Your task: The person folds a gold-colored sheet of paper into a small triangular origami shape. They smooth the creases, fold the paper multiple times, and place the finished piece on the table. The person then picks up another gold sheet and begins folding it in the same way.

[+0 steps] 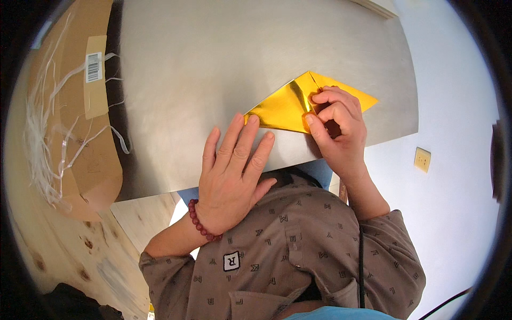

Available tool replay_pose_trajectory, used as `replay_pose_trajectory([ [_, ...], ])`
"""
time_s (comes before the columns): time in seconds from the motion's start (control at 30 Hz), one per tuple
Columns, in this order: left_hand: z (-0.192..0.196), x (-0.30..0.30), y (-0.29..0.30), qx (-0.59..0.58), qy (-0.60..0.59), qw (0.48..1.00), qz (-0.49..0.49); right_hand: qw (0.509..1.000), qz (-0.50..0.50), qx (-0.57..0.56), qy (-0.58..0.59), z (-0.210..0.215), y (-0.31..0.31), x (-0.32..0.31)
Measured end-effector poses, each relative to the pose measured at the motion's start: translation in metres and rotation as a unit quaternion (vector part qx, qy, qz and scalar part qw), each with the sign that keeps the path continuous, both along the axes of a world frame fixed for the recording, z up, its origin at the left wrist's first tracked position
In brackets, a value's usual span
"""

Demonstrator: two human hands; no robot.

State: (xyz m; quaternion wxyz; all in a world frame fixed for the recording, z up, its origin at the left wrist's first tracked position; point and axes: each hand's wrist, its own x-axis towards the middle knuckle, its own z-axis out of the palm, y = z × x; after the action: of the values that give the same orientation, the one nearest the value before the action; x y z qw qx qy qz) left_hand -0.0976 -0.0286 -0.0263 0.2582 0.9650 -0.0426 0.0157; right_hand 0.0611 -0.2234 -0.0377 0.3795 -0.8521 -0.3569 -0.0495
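Brushed-gray tabletop bears a folded gold foil sheet toward its near right. Left hand lies palm down, fingers spread and gripping nothing, fingertips at the sheet's left corner; right hand curls inward, thumb and fingers pinching the foil's middle.

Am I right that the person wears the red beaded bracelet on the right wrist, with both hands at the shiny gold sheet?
Not quite: the head view shows the red beaded bracelet on the left wrist. The left hand and right hand are indeed at the shiny gold sheet.
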Motion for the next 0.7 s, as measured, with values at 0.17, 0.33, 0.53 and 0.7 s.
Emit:
replay_pose_trajectory([
  [0.17,0.000,0.000,0.001,0.014,0.008,1.000,-0.007,1.000,0.006,0.011,0.003,0.001,0.000,0.002],
  [0.33,-0.003,-0.002,0.006,0.017,-0.001,1.000,-0.005,0.999,0.015,-0.005,0.028,0.002,0.001,0.000],
  [0.53,-0.001,0.000,0.001,0.024,-0.006,1.000,-0.008,0.988,0.015,0.066,0.136,0.004,-0.008,-0.003],
  [0.7,0.000,0.000,0.000,0.025,-0.005,1.000,-0.010,0.971,0.025,0.060,0.231,0.021,-0.013,0.004],
])
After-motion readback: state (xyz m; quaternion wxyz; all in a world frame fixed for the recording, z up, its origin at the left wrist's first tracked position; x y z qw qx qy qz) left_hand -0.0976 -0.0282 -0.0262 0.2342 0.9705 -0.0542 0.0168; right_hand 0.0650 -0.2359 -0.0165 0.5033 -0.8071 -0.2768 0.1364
